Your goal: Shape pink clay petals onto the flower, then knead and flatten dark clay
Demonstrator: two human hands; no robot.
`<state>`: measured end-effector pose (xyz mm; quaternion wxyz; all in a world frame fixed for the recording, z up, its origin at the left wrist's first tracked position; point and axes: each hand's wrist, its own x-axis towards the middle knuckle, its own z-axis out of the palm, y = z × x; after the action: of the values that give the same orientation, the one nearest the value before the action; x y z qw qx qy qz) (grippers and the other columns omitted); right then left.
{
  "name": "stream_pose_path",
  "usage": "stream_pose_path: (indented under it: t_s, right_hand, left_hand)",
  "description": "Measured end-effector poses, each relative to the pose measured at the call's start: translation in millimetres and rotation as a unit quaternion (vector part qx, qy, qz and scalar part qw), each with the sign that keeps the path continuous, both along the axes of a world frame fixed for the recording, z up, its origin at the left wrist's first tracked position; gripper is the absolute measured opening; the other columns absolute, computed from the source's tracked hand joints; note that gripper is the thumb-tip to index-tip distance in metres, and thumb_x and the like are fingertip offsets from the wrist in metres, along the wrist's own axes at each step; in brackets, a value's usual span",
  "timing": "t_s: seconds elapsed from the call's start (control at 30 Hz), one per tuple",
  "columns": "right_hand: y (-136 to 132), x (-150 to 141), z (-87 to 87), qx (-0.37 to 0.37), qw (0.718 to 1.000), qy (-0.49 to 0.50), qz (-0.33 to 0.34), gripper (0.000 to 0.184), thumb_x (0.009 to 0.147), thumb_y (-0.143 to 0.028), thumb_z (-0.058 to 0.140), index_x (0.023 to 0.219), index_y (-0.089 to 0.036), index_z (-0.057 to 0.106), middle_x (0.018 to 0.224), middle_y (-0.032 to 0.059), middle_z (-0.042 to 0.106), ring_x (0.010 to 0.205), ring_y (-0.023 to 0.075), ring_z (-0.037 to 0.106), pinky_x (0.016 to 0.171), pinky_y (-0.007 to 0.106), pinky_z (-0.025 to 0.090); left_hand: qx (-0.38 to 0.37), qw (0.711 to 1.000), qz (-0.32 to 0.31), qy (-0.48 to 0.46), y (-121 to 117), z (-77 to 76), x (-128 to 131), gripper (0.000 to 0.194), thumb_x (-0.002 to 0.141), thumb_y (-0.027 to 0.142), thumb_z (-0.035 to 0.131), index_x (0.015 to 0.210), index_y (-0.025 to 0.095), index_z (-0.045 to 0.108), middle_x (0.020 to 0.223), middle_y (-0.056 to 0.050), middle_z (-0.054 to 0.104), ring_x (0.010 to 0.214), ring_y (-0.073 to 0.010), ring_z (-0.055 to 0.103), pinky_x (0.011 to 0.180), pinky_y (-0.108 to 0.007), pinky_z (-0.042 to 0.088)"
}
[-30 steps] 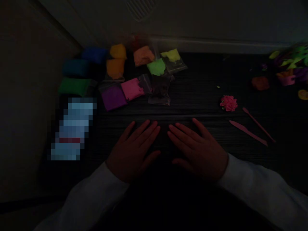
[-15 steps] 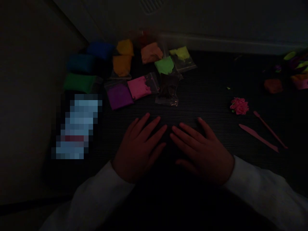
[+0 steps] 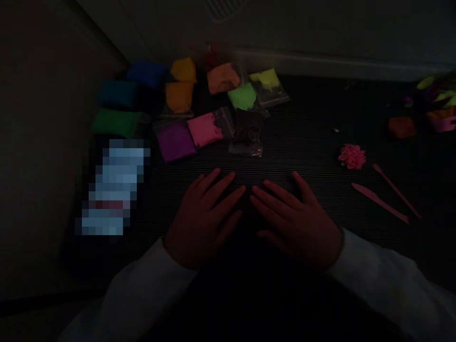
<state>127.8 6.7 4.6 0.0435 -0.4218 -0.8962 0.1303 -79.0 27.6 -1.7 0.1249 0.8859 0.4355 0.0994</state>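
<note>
My left hand [image 3: 204, 221] lies palm down on the dark ribbed table [image 3: 302, 152], fingers spread and holding nothing. Beside it, fingertips almost meeting, my right hand [image 3: 297, 223] rests flat in the same way. Just beyond my left fingers are a purple clay packet [image 3: 176, 142], a pink clay packet [image 3: 204, 130] and a dark packet [image 3: 248, 133]. To the right of my right hand lie a pink modelling knife [image 3: 379, 203] and a thin pink modelling stick [image 3: 396, 191]. A pink clay flower [image 3: 352, 156] with green at its edge sits behind them.
A lit, blurred-out screen [image 3: 114, 187] is left of my left hand. Green [image 3: 116, 122], blue [image 3: 147, 73], orange [image 3: 179, 96] and light green [image 3: 242, 96] packets stand toward the wall [image 3: 302, 33]. An orange-red lump [image 3: 401, 127] and a pink pot [image 3: 442, 121] are far right. The light is dim.
Both hands stay flat in the same place. The whole view has shifted very slightly, with things sitting a little further left; nothing was picked up.
</note>
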Motion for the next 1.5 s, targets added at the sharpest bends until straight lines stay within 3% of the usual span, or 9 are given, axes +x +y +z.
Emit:
stream_pose_path:
  t_s: [0.17, 0.37, 0.63, 1.1, 1.5]
  right_hand:
    - [-0.3, 0.5, -0.1, 0.002, 1.0, 0.008, -0.001, 0.046, 0.086, -0.041, 0.032, 0.126, -0.019, 0.034, 0.134, -0.0003, 0.032, 0.124, 0.0222, 0.024, 0.101, 0.058, 0.003]
    - [-1.5, 2.0, -0.7, 0.014, 1.0, 0.006, 0.003, 0.046, 0.085, -0.041, 0.034, 0.127, -0.022, 0.032, 0.135, -0.0007, 0.031, 0.125, 0.0225, 0.022, 0.1, 0.059, 0.005]
    - [-1.2, 2.2, -2.4, 0.009, 1.0, 0.008, 0.021, 0.043, 0.086, -0.04, 0.033, 0.126, -0.024, 0.033, 0.133, -0.0021, 0.033, 0.123, 0.0218, 0.025, 0.1, 0.058, 0.002]
    - [-1.7, 3.5, -5.5, 0.033, 0.999, 0.006, 0.017, 0.04, 0.086, -0.041, 0.031, 0.123, -0.026, 0.038, 0.132, -0.0037, 0.036, 0.124, 0.0219, 0.023, 0.1, 0.058, 0.003]
    - [-4.1, 4.3, -3.4, 0.052, 0.998, 0.017, 0.023, 0.039, 0.082, -0.044, 0.039, 0.119, -0.032, 0.042, 0.135, 0.0013, 0.031, 0.124, 0.0239, 0.024, 0.098, 0.058, 0.007]
  left_hand:
    - [0.013, 1.0, 0.013, -0.014, 1.7, -0.5, -5.4, 0.032, 0.078, 0.021, 0.048, 0.109, 0.025, 0.053, 0.124, -0.002, 0.047, 0.124, -0.0234, 0.026, 0.1, -0.049, 0.022]
    - [0.03, 0.999, 0.023, -0.015, 1.6, -1.1, -6.6, 0.032, 0.077, 0.022, 0.05, 0.108, 0.026, 0.054, 0.128, -0.004, 0.043, 0.125, -0.0247, 0.025, 0.098, -0.049, 0.025]
    - [0.025, 0.998, -0.056, -0.015, 1.8, -3.2, -10.0, 0.036, 0.078, 0.016, 0.046, 0.112, 0.027, 0.05, 0.118, 0.004, 0.053, 0.123, -0.0217, 0.029, 0.101, -0.049, 0.021]
    - [0.021, 0.997, -0.066, -0.03, 4.6, -3.0, -10.2, 0.032, 0.077, 0.022, 0.051, 0.108, 0.026, 0.054, 0.114, 0.003, 0.056, 0.12, -0.0247, 0.034, 0.098, -0.052, 0.023]
    - [0.017, 0.996, -0.072, -0.039, 5.8, -3.5, -10.9, 0.03, 0.077, 0.02, 0.051, 0.106, 0.024, 0.055, 0.115, 0.002, 0.055, 0.119, -0.0256, 0.035, 0.098, -0.053, 0.025]
